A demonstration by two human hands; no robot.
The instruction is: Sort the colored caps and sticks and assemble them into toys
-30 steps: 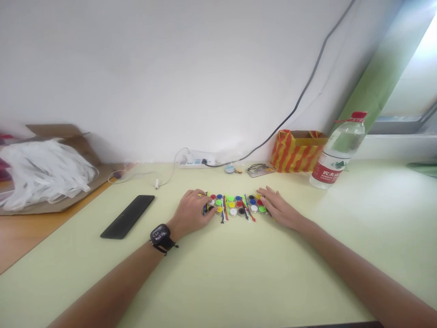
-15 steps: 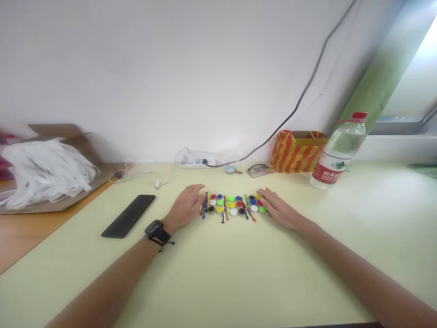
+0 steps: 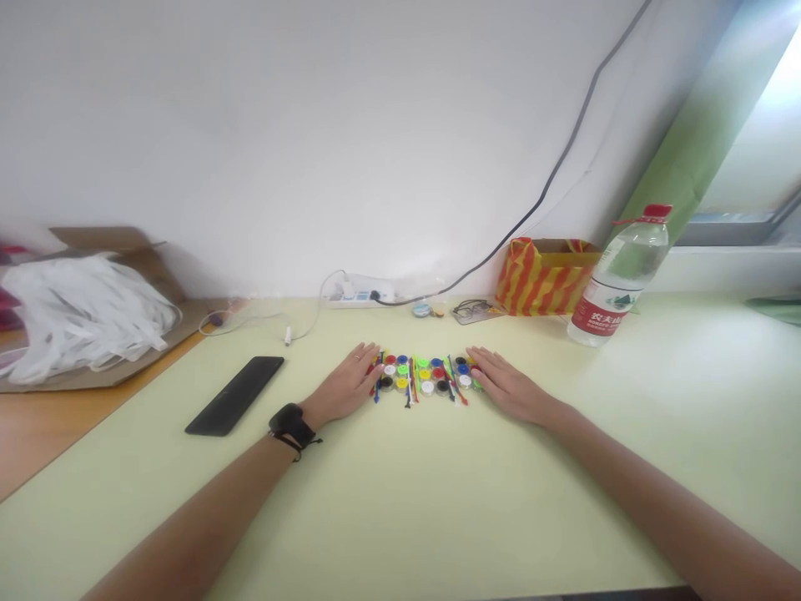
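Note:
Rows of small round pieces point(image 3: 427, 387) in red, blue, green, yellow, white and black lie on the pale green table point(image 3: 413, 501). Thin coloured sticks with arrow-like tips point(image 3: 410, 384) lie between groups of them. My left hand point(image 3: 343, 386) rests flat at the left end of the rows, its fingertips touching the outermost pieces and sticks. At the right end my right hand point(image 3: 510, 386) lies with fingers stretched out, partly covering the last pieces. Neither hand grips anything. A black watch point(image 3: 291, 426) is on the left wrist.
A black flat object point(image 3: 236, 396) lies at the left. Behind are a power strip point(image 3: 366, 292), a striped bag point(image 3: 547, 280) and a large water bottle point(image 3: 618, 280). White strips point(image 3: 88, 309) fill a cardboard box point(image 3: 100, 238) at far left. A cable point(image 3: 579, 125) hangs down the wall.
My left hand has shifted slightly right and nearer, over the left sticks. My right hand has moved slightly left and covers more of the right end pieces.

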